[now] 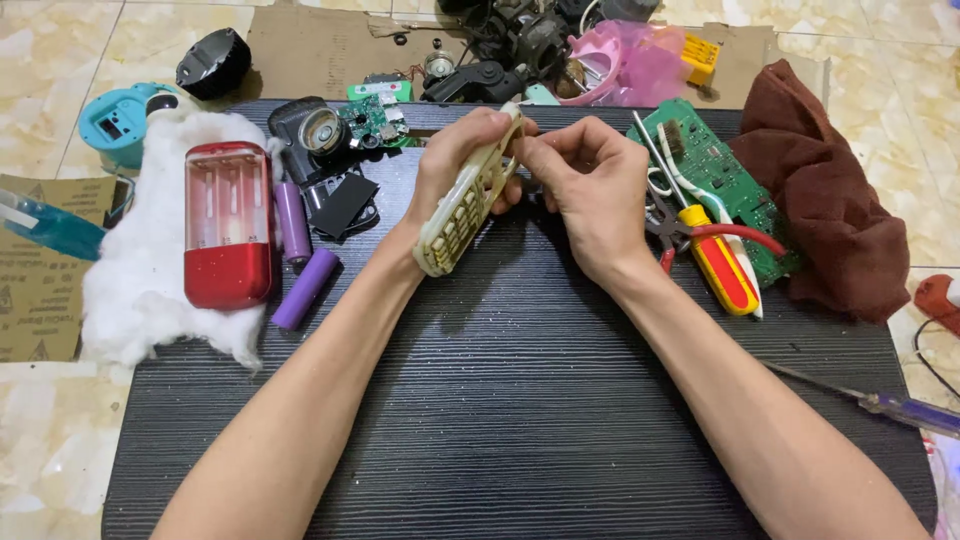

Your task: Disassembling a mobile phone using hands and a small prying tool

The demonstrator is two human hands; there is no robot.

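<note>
Above a dark ribbed mat (520, 400), we see both forearms reach in from the bottom edge and meet at a worn cream plastic casing (468, 200), raised and tilted over the mat's far half. The left hand (455, 165) wraps around the casing, fingers curled over its top edge. The right hand (590, 195) pinches narrowly at its upper end, knuckles up. A red case (228, 225) lies on white cotton (140, 280) at left; a yellow-and-red screwdriver (722, 268) rests at right.
</note>
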